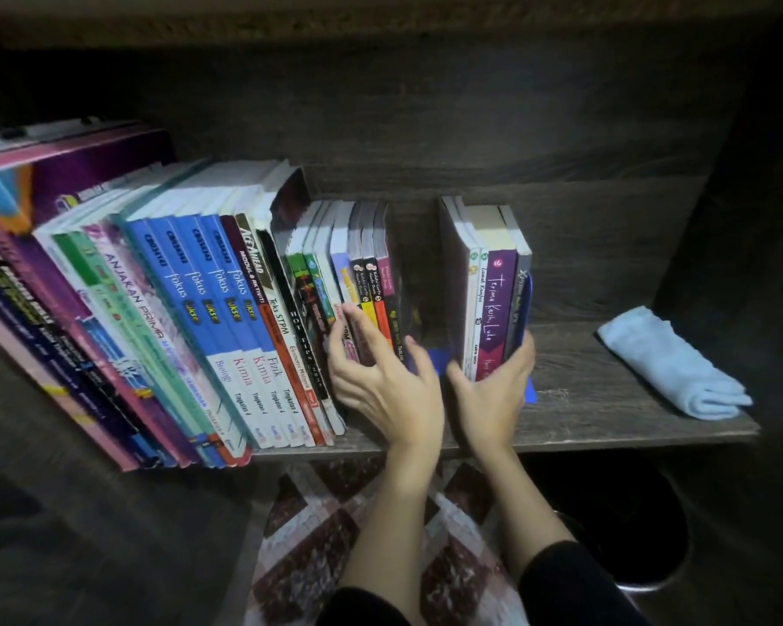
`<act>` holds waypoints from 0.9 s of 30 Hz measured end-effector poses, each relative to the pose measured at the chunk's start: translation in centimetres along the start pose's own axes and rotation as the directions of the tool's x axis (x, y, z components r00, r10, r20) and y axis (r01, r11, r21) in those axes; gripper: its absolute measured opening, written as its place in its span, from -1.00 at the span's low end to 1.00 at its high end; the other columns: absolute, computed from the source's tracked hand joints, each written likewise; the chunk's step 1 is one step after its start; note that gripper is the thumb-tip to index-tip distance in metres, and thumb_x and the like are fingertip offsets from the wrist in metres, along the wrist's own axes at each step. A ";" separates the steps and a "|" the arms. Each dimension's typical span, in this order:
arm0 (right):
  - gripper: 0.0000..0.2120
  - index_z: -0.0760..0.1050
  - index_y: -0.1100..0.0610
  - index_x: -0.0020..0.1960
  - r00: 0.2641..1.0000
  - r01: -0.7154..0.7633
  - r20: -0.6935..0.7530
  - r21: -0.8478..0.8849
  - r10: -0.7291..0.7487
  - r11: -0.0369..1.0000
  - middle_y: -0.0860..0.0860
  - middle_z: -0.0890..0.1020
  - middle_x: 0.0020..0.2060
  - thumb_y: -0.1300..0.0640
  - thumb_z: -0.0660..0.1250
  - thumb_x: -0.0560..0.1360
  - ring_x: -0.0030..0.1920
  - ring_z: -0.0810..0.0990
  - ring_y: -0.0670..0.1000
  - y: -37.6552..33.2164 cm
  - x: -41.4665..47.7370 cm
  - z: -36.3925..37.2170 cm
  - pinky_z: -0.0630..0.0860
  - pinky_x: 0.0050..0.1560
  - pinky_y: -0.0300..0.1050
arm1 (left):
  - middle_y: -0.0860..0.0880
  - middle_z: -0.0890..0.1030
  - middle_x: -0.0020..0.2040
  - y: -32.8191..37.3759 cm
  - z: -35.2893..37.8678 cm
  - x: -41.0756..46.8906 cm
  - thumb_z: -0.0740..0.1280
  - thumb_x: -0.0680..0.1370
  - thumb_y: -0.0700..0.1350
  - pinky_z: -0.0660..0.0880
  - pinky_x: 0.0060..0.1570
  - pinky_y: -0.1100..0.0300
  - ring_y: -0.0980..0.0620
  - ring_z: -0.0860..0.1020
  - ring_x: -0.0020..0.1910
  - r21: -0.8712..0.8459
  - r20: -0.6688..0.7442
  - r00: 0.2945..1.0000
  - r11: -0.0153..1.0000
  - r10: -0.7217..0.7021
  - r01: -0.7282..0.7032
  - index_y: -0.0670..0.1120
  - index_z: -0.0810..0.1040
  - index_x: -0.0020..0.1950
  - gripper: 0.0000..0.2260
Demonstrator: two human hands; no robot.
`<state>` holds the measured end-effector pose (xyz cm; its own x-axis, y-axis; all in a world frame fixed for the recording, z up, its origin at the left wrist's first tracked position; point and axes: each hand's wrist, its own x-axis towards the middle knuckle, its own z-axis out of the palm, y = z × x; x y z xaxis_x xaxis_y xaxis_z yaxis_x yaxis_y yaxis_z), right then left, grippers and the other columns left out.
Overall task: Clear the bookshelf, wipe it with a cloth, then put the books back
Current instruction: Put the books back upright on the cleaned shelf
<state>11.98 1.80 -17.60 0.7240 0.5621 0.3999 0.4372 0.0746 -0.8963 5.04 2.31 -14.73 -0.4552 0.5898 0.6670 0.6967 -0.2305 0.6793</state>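
Bookshelf board of dark grey-brown wood-grain laminate [584, 399] carries every item noted. Tall textbooks [200, 309] with blue, green, purple and pink spines fill the left part, spines outward, all leaning left. Just right of them stand small paperbacks [367, 273] with multicoloured spines, nearly upright. A gap follows, then a set of four slim books [493, 286] with white, white, purple and grey spines. The set is upright and apart from the paperbacks. Right hand [493, 395] grips this set at its lower end, with the thumb on the left cover and the fingers curled round the right side. A blue bookend [529, 309] lies against the set's right face, and its blue base shows on the board in the gap. Left hand [380, 381] is wide, fingers spread and fairly straight. Its fingertips touch the lower spines of the small paperbacks and it holds nothing. Folded light blue cloth [670, 363] lies flat at the right end of the board, well apart from the books. Black sleeves cover both forearms near the lower edge. Below the shelf edge is a red-and-white patterned mat [317, 535]. A dark round object [643, 535] sits at lower right, identity unclear.
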 end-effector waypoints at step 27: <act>-0.17 0.20 0.15 0.44 0.995 -0.090 -0.030 0.069 0.092 0.994 0.15 0.47 0.29 0.21 0.52 0.27 0.28 0.44 0.15 -0.6 -0.3 0.6 0.39 0.25 0.06 | -0.12 0.64 0.05 3.3 -0.4 3.8 0.49 0.38 -0.15 0.36 0.00 0.27 -0.15 0.60 -0.01 -0.371 0.036 0.955 0.884 -0.293 0.285 -0.18 0.44 0.27 -0.50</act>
<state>11.13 2.07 -17.27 0.7767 0.5419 0.3210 0.3323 0.0805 -0.9398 5.41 3.41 -9.82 -0.6193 0.6586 0.4274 0.2803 -0.3230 0.9039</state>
